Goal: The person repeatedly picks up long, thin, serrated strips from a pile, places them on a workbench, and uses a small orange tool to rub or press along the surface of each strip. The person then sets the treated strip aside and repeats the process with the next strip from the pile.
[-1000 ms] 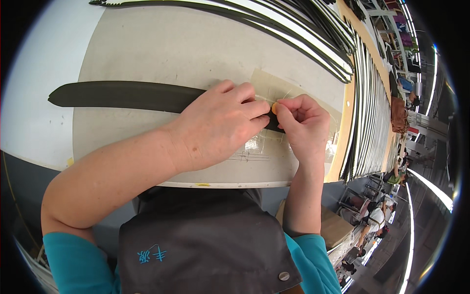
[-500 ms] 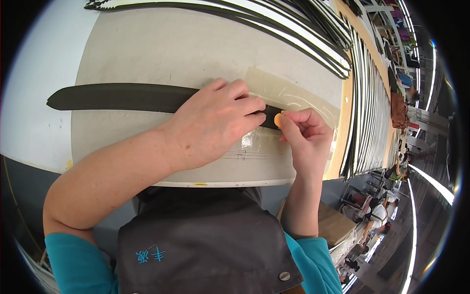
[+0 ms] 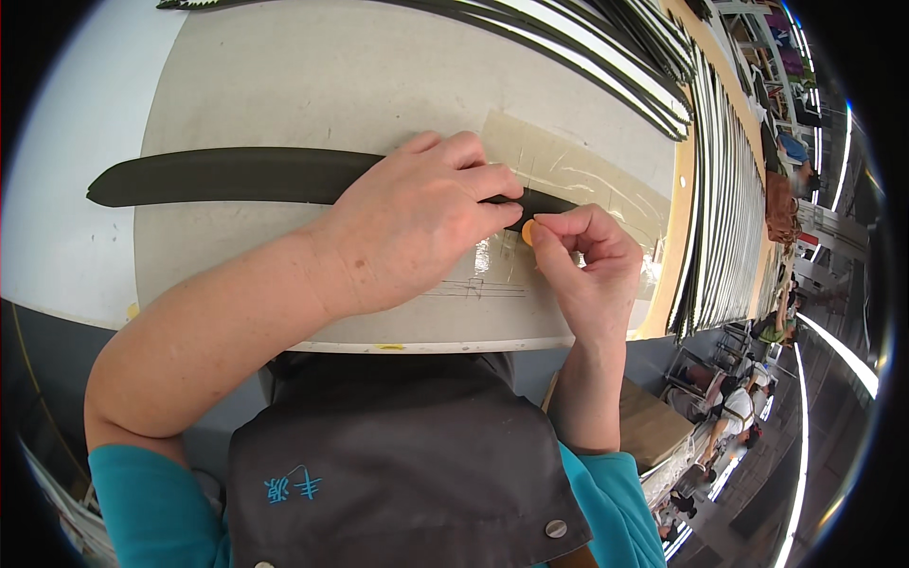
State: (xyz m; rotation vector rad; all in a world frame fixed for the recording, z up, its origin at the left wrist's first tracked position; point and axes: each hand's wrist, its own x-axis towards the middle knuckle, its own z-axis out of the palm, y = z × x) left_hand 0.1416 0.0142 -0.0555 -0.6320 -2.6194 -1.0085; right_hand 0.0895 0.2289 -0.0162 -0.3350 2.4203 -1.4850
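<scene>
A long dark strip (image 3: 237,176) of fabric or leather, pointed at its left end, lies across the work surface. My left hand (image 3: 407,222) rests on it palm down, fingers stretched and slightly apart, holding nothing. Between thumb and forefinger of my right hand (image 3: 592,260) is a thin round orange disc (image 3: 527,233), which looks like a piece of chalk. The disc is at the strip's near edge, just right of my left fingertips. Part of the strip is hidden under my left hand, and its right end runs behind my right fingers.
Clear tape (image 3: 578,156) covers part of the grey mat (image 3: 265,104) beneath the strip. Along the far side lie dark-edged strips (image 3: 568,57); a dense row of similar strips (image 3: 720,218) stands at the right. People and equipment are farther right.
My right hand has brought the orange disc slightly left, from over the strip to its near edge. My left hand stays on the strip. The whole view has shifted a little.
</scene>
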